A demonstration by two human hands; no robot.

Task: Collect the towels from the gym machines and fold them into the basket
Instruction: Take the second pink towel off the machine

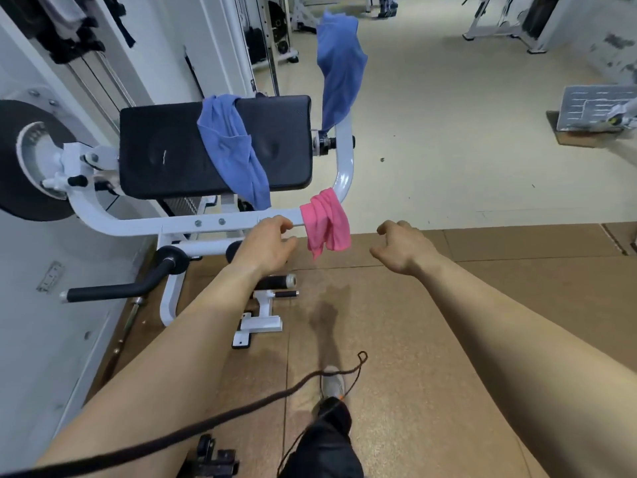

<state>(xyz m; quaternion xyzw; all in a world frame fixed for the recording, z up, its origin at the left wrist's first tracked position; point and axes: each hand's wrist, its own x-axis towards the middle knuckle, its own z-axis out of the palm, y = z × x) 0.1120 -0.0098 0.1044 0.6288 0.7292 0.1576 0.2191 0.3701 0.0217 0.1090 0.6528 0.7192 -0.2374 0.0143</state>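
Note:
A pink towel (326, 222) hangs over the corner of a gym machine's white frame bar (213, 224). A blue towel (231, 146) lies draped across the machine's black pad (162, 150). A second blue towel (339, 69) hangs from the upright end of the frame behind the pad. My left hand (267, 243) hovers just left of the pink towel, fingers loosely curled and holding nothing. To the right of that towel my right hand (401, 246) is also loosely curled and holds nothing. No basket is in view.
A weight plate (24, 160) sits on the machine's left side. Black handles and a small white foot bracket (260, 322) stand on the brown mat below. My foot (332, 384) is on the mat. Other white machines stand far across the pale floor.

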